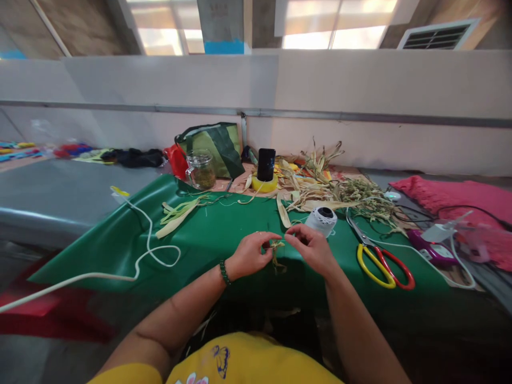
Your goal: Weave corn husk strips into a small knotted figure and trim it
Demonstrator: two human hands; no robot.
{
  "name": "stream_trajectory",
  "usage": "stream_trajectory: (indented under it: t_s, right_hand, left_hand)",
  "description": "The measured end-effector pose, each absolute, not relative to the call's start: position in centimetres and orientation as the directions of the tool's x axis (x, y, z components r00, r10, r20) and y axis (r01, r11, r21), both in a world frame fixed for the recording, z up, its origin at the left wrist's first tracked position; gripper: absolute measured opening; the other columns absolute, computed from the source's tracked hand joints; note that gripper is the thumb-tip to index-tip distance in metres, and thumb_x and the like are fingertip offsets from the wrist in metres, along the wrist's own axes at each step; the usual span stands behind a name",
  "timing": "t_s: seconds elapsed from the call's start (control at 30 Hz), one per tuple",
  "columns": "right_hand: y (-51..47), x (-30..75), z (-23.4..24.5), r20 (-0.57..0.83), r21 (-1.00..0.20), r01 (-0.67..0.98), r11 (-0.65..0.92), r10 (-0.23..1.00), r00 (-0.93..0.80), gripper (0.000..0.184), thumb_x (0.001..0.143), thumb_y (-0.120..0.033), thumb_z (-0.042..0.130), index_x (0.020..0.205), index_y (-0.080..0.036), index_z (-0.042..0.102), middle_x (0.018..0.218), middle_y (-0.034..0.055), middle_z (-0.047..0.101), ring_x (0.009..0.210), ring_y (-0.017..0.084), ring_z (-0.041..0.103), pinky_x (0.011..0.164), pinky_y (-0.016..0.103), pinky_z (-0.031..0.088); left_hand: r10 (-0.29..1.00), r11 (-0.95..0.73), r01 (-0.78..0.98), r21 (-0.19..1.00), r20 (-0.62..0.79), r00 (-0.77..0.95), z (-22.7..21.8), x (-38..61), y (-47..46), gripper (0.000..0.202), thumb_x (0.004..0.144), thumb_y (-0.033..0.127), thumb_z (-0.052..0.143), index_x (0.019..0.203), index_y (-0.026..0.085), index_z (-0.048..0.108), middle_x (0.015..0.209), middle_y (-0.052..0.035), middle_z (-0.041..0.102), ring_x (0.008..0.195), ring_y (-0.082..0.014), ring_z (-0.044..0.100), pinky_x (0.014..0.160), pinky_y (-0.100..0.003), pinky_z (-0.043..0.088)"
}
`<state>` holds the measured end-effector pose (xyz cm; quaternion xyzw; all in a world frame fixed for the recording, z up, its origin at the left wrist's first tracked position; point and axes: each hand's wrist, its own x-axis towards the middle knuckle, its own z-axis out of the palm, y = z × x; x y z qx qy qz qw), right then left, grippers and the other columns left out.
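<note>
My left hand (250,255) wears a dark green bead bracelet and pinches a small twisted piece of dried corn husk (277,257), whose loose ends hang down. Close beside it, my right hand (314,249) has thumb and forefinger pressed together near the top of the husk; what lies between them is too small to make out. Just behind my right hand stands a white spool of thread (320,223) with a dark core. Scissors (382,264) with one yellow and one red handle lie further right, blades partly apart.
Green sheeting (216,229) covers the table. Dried husks (308,186) are heaped at the back, near a phone (266,164) standing in a yellow tape roll (264,184). A glass mug (201,169) stands back left. A white cable (138,266) crosses the left side; a purple device (434,249) lies right.
</note>
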<state>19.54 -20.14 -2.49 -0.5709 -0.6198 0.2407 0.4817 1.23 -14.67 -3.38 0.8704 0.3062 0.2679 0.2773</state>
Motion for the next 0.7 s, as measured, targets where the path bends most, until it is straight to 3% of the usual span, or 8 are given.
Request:
stream_trajectory:
  t_s: [0.17, 0.27, 0.4, 0.57, 0.7]
  right_hand:
    - [-21.1, 17.6, -2.8, 0.285, -0.668, 0.735, 0.119, 0.953, 0.105, 0.036, 0.077, -0.057, 0.061, 0.072, -0.021, 0.064, 0.045, -0.0053, 0.045, 0.042, 0.011, 0.041, 0.045, 0.024, 0.025]
    - [-21.0, 17.2, -3.7, 0.281, -0.612, 0.784, 0.102, 0.955, 0.095, 0.030, 0.083, -0.046, 0.055, 0.070, -0.022, 0.066, 0.051, -0.0014, 0.054, 0.046, 0.013, 0.046, 0.047, 0.024, 0.026]
    - [-20.7, 17.3, -4.3, 0.288, -0.698, 0.698, 0.162, 0.955, 0.067, 0.028, 0.085, -0.036, 0.048, 0.068, -0.021, 0.064, 0.055, -0.0005, 0.057, 0.050, 0.013, 0.048, 0.050, 0.024, 0.030]
    - [-20.6, 17.3, -4.5, 0.217, -0.860, 0.486, 0.155, 0.973, 0.074, 0.031, 0.082, -0.043, 0.048, 0.066, -0.019, 0.060, 0.051, -0.0028, 0.052, 0.046, 0.012, 0.044, 0.046, 0.023, 0.032]
    - [-20.8, 16.9, -5.2, 0.229, -0.837, 0.536, 0.113, 0.961, 0.156, 0.032, 0.079, -0.050, 0.058, 0.077, -0.019, 0.066, 0.047, -0.0047, 0.050, 0.045, 0.012, 0.045, 0.047, 0.023, 0.032]
  left_hand:
    - [0.683, -0.678, 0.414, 0.607, 0.313, 0.660, -3.5, 1.2, -15.0, 0.039, 0.068, 0.008, 0.055, 0.102, 0.021, 0.068, 0.092, -0.0037, 0.072, 0.079, -0.0164, 0.061, 0.077, -0.029, 0.048]
    - [0.674, -0.682, 0.391, 0.618, 0.325, 0.663, -3.5, 1.2, -15.1, 0.039, 0.069, 0.007, 0.053, 0.103, 0.021, 0.067, 0.097, -0.0040, 0.072, 0.085, -0.0170, 0.062, 0.081, -0.030, 0.048]
    - [0.694, -0.637, 0.387, 0.667, 0.276, 0.665, -3.4, 1.0, -15.1, 0.043, 0.072, 0.009, 0.052, 0.110, 0.020, 0.067, 0.080, -0.0018, 0.070, 0.071, -0.0142, 0.060, 0.072, -0.026, 0.048]
    - [0.703, -0.630, 0.394, 0.670, 0.275, 0.656, -3.4, 0.8, -15.1, 0.037, 0.073, 0.009, 0.050, 0.103, 0.020, 0.070, 0.082, -0.0021, 0.070, 0.070, -0.0128, 0.057, 0.069, -0.024, 0.045]
    - [0.717, -0.630, 0.425, 0.650, 0.277, 0.640, -3.6, 0.9, -15.3, 0.049, 0.072, 0.011, 0.053, 0.119, 0.021, 0.063, 0.078, -0.0012, 0.067, 0.067, -0.0128, 0.056, 0.067, -0.024, 0.045]
